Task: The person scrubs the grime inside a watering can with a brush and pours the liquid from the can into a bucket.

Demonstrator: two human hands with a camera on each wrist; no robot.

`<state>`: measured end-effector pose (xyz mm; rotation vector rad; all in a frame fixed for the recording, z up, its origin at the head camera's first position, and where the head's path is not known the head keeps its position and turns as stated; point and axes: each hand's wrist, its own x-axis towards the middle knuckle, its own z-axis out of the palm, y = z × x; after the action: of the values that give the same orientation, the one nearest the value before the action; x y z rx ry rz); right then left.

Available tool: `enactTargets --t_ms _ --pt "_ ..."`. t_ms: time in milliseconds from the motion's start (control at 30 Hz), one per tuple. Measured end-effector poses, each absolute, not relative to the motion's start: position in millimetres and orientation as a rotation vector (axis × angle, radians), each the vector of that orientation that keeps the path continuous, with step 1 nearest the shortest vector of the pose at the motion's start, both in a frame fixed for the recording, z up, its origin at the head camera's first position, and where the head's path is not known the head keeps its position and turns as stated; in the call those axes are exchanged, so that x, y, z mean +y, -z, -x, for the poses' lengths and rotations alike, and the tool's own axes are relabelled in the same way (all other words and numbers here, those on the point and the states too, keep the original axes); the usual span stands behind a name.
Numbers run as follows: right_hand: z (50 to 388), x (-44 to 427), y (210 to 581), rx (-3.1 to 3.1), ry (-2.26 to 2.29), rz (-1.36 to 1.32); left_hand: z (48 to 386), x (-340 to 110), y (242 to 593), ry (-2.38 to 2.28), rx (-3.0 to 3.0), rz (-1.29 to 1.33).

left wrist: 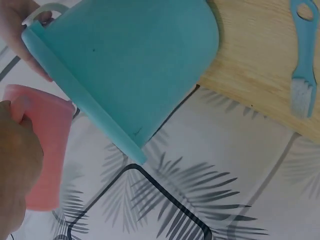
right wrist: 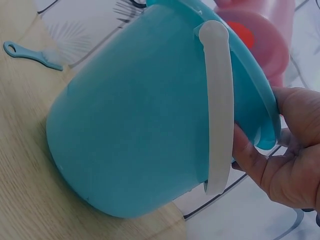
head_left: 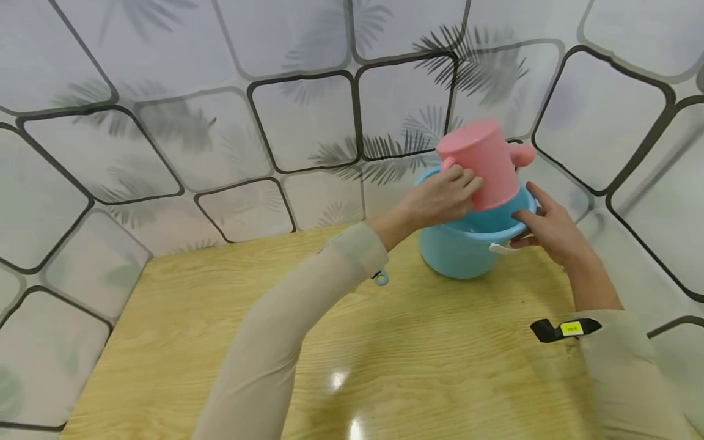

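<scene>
A pink toy watering can [head_left: 486, 162] with a round-headed spout is held tilted over the mouth of a light blue bucket [head_left: 459, 252]. My left hand [head_left: 447, 197] grips the can by its handle, seen also at the edge of the left wrist view. On the bucket's right side, my right hand [head_left: 555, 235] pinches the rim, thumb on the inside and fingers outside. The bucket's white carrying handle [right wrist: 219, 110] hangs down its outer wall, beside the right fingers. In the head view the bucket's inside is partly covered by the can.
A blue-handled brush [left wrist: 303, 55] with pale bristles lies on the wooden table [head_left: 418, 354], left of the bucket; the left sleeve covers most of it in the head view. Patterned walls [head_left: 308, 140] stand close behind the bucket and to its right.
</scene>
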<state>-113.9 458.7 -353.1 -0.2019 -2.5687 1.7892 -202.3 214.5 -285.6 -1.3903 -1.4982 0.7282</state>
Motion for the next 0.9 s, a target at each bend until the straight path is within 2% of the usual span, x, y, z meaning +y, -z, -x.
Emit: enactTargets --t_ms 133,367,900 --pt "114 457 354 -2.566 -1.777 0.184 208 212 284 -0.689 -1.447 1.425" --pt "114 456 350 -2.578 -1.781 0.216 212 213 259 -0.799 -1.491 1.398" --pt "116 457 351 -2.595 -1.768 0.198 211 209 265 -0.837 -1.420 1.452"
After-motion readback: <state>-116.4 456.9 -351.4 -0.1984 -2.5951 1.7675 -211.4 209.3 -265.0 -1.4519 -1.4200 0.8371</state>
